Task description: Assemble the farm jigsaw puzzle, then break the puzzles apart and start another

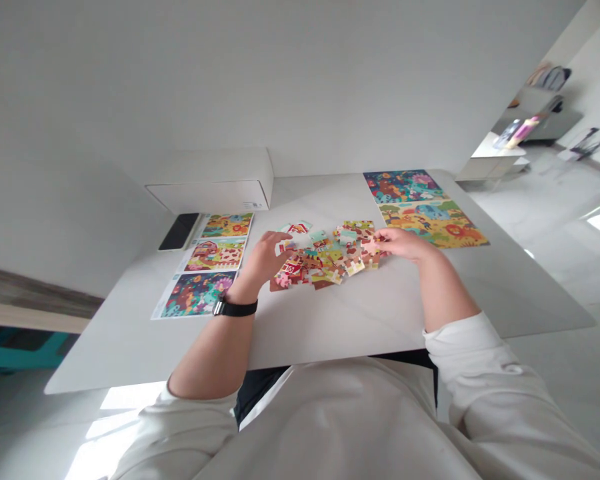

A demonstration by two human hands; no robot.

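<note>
A heap of loose, colourful jigsaw pieces (330,257) lies in the middle of the white table (360,313). My left hand (265,257), with a black watch on its wrist, is curled over the heap's left side, fingertips pinching a small piece. My right hand (400,243) rests at the heap's right edge, fingers closed on a piece there. Two finished puzzles (423,207) lie side by side at the far right of the table.
A sheet of three reference pictures (207,267) lies left of the heap, with a black phone (179,231) beyond it. A white box (215,180) stands against the wall. The room's floor and shelves show at the right.
</note>
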